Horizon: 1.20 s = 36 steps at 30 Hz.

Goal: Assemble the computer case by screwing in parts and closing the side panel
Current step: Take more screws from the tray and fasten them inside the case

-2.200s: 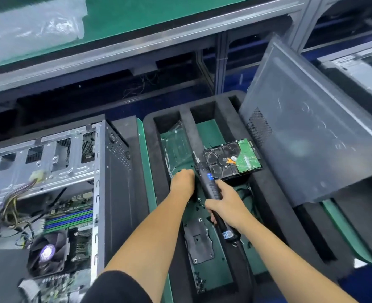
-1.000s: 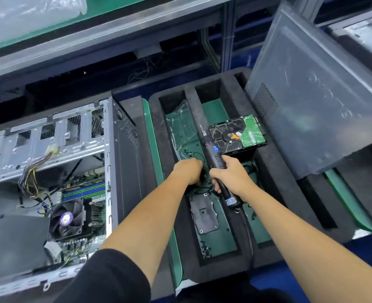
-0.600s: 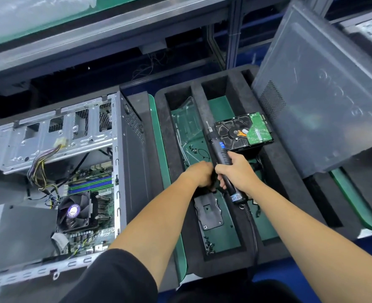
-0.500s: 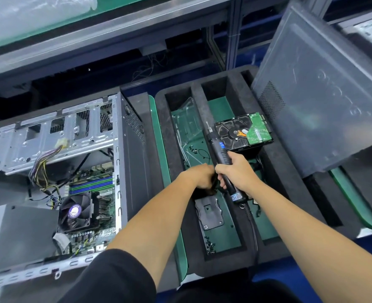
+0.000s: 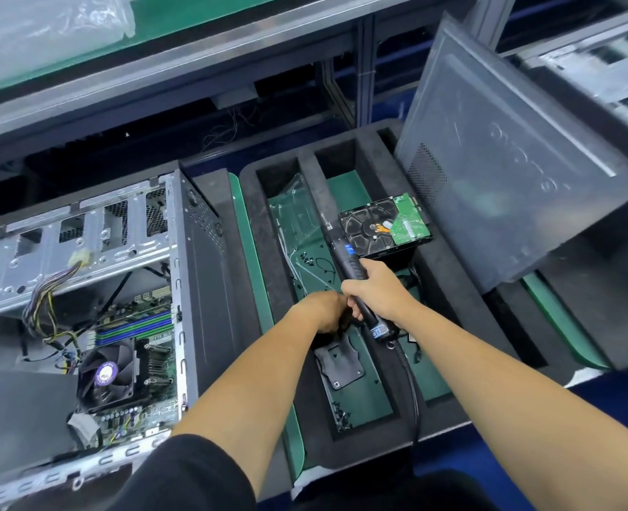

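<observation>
Right hand (image 5: 377, 293) grips the black corded electric screwdriver (image 5: 356, 282); left hand (image 5: 323, 311) curls over the black foam tray (image 5: 279, 274), its hold hidden

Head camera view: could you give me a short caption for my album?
Right hand grips an electric screwdriver over a foam parts tray; left hand reaches in beside it, open computer case alongside.

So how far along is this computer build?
Done: motherboard and fan sit inside the open grey metal computer case. In hand: right hand grips the black electric screwdriver; left hand reaches into the black foam tray. Left: the hard drive and the dark side panel.
</observation>
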Tool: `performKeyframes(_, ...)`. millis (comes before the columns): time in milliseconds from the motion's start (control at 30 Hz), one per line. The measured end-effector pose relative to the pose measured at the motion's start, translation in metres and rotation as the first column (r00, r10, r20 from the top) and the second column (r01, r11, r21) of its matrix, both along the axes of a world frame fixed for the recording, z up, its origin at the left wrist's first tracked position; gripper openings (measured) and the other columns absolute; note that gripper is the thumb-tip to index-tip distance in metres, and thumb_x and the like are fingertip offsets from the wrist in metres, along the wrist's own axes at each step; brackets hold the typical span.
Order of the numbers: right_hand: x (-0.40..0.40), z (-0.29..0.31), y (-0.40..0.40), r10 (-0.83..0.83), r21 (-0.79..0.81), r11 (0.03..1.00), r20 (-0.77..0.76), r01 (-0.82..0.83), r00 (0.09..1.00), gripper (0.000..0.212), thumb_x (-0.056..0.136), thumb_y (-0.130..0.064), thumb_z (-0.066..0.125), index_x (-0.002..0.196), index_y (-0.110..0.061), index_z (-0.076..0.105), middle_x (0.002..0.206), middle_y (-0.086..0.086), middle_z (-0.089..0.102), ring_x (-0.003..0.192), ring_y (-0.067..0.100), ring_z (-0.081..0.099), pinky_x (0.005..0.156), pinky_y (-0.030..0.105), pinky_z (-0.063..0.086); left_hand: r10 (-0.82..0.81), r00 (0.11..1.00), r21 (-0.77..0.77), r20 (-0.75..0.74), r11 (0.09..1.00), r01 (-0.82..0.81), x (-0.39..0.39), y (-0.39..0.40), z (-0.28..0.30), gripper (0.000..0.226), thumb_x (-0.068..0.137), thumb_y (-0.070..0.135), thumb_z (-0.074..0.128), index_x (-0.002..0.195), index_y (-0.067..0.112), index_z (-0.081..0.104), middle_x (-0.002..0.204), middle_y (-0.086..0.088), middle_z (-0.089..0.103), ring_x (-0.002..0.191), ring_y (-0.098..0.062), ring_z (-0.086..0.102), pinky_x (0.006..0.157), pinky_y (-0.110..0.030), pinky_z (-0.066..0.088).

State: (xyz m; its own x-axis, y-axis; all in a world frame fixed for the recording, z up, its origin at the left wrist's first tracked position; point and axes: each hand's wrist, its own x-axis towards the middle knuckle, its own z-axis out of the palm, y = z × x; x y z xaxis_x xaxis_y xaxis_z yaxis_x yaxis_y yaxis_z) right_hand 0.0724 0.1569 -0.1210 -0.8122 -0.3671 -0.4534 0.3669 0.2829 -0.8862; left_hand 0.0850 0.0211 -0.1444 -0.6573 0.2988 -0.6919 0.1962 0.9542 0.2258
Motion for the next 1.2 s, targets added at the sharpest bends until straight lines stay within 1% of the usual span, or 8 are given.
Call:
performKeyframes(133,0.001,0.007,0.001,0.036,0.042,0.998,0.009,-0.036,0.999,0.013,0.079,-0.008,0.062,0.085,-0.008,0.05,0.056,0.01,0.059,0.04,0.023,0.053,0.042,0.03,0.046,0.097,0.994,0.076,0.047,0.992,-0.1,0.0,-0.003,0.008,0.035,0.073,0.004,0.073,0.105,0.015,0.061,0.106,-0.003,0.062,0.097,-0.025,0.058,0.086,-0.036,0.049)
performKeyframes(267,0.003,0.029,0.015,0.122,0.031,0.992,0.088,-0.125,0.989,0.011,0.083,-0.001,0.059,0.085,-0.006,0.049,0.059,0.012,0.055,0.041,0.022,0.051,0.041,0.027,0.044,0.042,0.998,0.135,0.04,0.99,-0.047,-0.004,-0.008,0.021,0.02,0.071,-0.002,0.067,0.072,0.018,0.064,0.083,-0.002,0.067,0.082,-0.022,0.058,0.078,-0.031,0.047)
performKeyframes(567,-0.025,0.089,0.076,0.093,-0.025,0.995,0.005,-0.093,0.996,0.013,0.087,0.002,0.055,0.085,-0.006,0.045,0.054,0.009,0.054,0.042,0.023,0.049,0.041,0.027,0.043,0.008,1.0,0.211,-0.021,0.977,-0.003,-0.019,-0.011,0.08,0.014,0.082,0.001,0.065,0.093,0.007,0.073,0.091,-0.007,0.071,0.068,-0.006,0.054,0.058,-0.007,0.04)
performKeyframes(667,-0.031,0.091,0.085,0.027,-0.013,1.0,-0.022,-0.027,0.999,0.014,0.083,-0.002,0.058,0.081,-0.008,0.045,0.053,0.009,0.054,0.04,0.023,0.05,0.041,0.027,0.043,0.03,0.998,0.246,-0.058,0.969,-0.015,-0.032,-0.002,0.106,0.014,0.084,0.002,0.063,0.087,0.013,0.072,0.082,0.005,0.069,0.071,-0.003,0.056,0.065,-0.011,0.041)
performKeyframes(767,-0.031,0.089,0.09,-0.02,0.018,1.0,-0.058,0.022,0.998,0.016,0.079,-0.005,0.062,0.077,-0.01,0.047,0.053,0.008,0.054,0.04,0.023,0.051,0.042,0.028,0.044,0.067,0.991,0.298,-0.115,0.954,-0.029,-0.041,0.018,0.121,0.017,0.086,0.004,0.062,0.081,0.02,0.068,0.073,0.017,0.062,0.066,0.006,0.053,0.062,-0.004,0.038)
performKeyframes(900,-0.034,0.088,0.097,-0.067,0.069,0.995,-0.143,0.078,0.987,0.018,0.078,-0.013,0.067,0.072,-0.014,0.05,0.056,0.007,0.056,0.046,0.025,0.053,0.047,0.031,0.047,0.162,0.965,0.392,-0.206,0.917,-0.07,-0.046,0.043,0.117,0.017,0.087,0.004,0.06,0.082,0.018,0.067,0.075,0.015,0.061,0.068,0.003,0.052,0.062,-0.005,0.036)
performKeyframes(1067,-0.04,0.087,0.103,-0.111,0.105,0.986,-0.183,0.132,0.977,0.021,0.075,-0.016,0.07,0.079,-0.011,0.051,0.066,0.011,0.056,0.054,0.026,0.056,0.056,0.036,0.047,0.164,0.975,0.381,-0.148,0.92,-0.097,-0.041,0.078,0.096,0.018,0.087,0.002,0.059,0.079,0.018,0.064,0.082,0.006,0.063,0.078,-0.01,0.054,0.073,-0.021,0.039)
performKeyframes(1200,-0.04,0.085,0.107,-0.088,0.145,0.983,-0.194,0.117,0.977,0.025,0.072,-0.022,0.07,0.08,-0.011,0.049,0.071,0.013,0.056,0.06,0.027,0.053,0.063,0.039,0.047,0.227,0.971,0.436,-0.074,0.883,-0.173,-0.034,0.106,0.076,0.014,0.086,-0.003,0.056,0.088,0.006,0.066,0.077,0.013,0.059,0.071,-0.001,0.051,0.063,-0.001,0.036)
